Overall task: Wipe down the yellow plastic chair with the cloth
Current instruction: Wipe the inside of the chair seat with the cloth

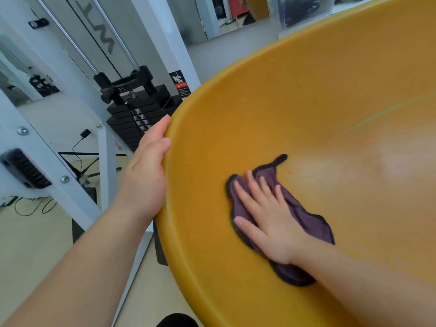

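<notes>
- The chair (306, 114) fills the right side of your view. Its yellow shell is a wide, shallow bowl, and its left rim curves from the near bottom edge up toward the far top right.
- Most of the bare shell lies ahead and to the right of your wiping hand. A pale sheen and a thin light streak show out there, toward the far right side.
- The weight machine (59, 147) stands just beyond the chair's left rim, with its black weight stack (132, 114) close behind your left hand. Neither plays a part in the wipe.
- Your left hand (146, 171) holds the chair's left rim from outside. The thumb lies along the edge, and the fingers below it are hidden.
- Your right hand (269, 223) lies flat inside the bowl, near the left rim, with straight, spread fingers pressing down. It is much the nearer hand to the unwiped part.
- The cloth (304, 220) is purple with a dark hem and sits crumpled under that palm. Its long axis runs from near right to far left, with a small tab at its far end.
- I would sweep the right hand away from the left rim, out across the bowl, while the left hand braces.
</notes>
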Tool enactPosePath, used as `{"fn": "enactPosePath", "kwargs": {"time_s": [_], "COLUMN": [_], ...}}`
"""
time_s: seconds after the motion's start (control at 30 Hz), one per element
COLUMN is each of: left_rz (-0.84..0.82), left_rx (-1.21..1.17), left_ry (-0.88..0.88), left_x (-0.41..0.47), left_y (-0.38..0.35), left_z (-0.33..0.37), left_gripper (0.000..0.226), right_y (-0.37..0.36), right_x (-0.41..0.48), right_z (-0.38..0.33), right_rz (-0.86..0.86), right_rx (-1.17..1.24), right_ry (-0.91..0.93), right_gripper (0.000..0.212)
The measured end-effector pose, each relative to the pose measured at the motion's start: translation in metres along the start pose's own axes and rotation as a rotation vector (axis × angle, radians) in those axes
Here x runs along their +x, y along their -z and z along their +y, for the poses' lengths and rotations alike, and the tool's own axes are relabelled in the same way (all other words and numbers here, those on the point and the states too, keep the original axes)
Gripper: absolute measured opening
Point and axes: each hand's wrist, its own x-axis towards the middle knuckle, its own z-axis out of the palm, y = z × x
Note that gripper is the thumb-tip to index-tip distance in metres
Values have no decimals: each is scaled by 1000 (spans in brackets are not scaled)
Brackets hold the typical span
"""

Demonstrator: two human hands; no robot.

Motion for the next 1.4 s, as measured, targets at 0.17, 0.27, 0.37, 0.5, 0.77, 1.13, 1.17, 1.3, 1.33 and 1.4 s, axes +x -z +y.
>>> {"fn": "enactPosePath", "kwargs": {"time_s": [0.17,0.27,0.37,0.5,0.77,1.13,1.17,1.3,1.33,1.4], "left_rz": [11,22,28,14,-21,-182,-248,-400,-429,-497], "left_rx": [74,89,86,240,779,1291,1315,1414,1429,1454], "left_ry": [-41,-62,-96,-141,-221,-504,-496,-574,-585,-595], "left_x": [-2,-1,2,4,-2,-14,-12,-6,-4,0], "left_y": [-4,-4,-3,-2,-8,-64,-76,-121,-133,-158], "left_z": [3,1,-3,-5,6,35,38,42,40,36], "left_gripper": [51,51,66,68,62,56,54,52,51,51], "right_y": [14,11,13,0,18,40,54,119,124,119], "right_x": [76,93,39,-16,43,-90,-93,-107,-111,-113], "right_z": [25,-62,-113,-42,65,82,113,198,205,200], "right_rz": [120,178,144,-12,38,-296,-282,-124,-115,-151], "right_rx": [21,218,372,139,-157,-335,-429,-540,-545,-543], "right_ry": [-541,-233,140,229,-543,-83,-226,-776,-815,-792], "right_gripper": [78,72,64,64,69,67,70,91,91,87]}}
